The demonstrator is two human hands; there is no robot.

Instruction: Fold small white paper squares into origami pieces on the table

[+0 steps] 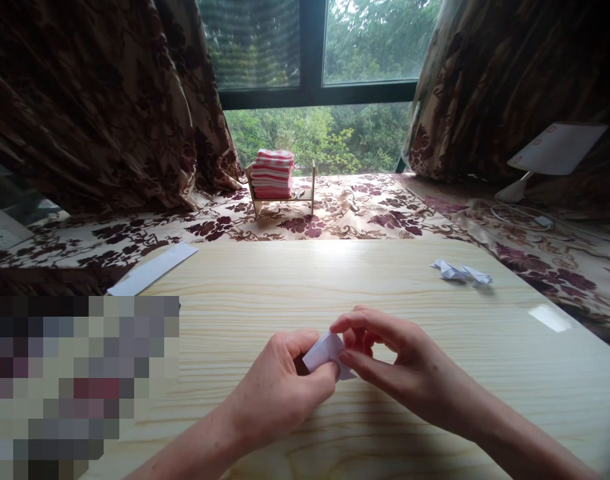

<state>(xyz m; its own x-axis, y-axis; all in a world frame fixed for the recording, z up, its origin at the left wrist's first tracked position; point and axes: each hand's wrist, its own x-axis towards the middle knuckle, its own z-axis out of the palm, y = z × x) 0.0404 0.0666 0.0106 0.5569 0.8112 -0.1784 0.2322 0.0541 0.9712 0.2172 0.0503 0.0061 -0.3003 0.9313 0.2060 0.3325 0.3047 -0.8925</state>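
Note:
A small piece of folded white paper (327, 351) is held above the table in front of me. My left hand (297, 373) grips it from the left, thumb pressed on its near face. From the right, my right hand (389, 343) has its index fingertip at the paper's upper corner and its thumb at the right edge, fingers curled. Part of the paper is hidden behind the fingers. Two folded white paper pieces (452, 270) lie close together at the table's far right.
The light wooden table (255, 287) has a white paper strip (155, 268) at its far left and a pixelated area at near left. Beyond it, a small wooden rack (313, 190) holds stacked pink-and-white cloths (273, 175). A white lamp (559, 150) stands right, near patterned curtains (135, 100).

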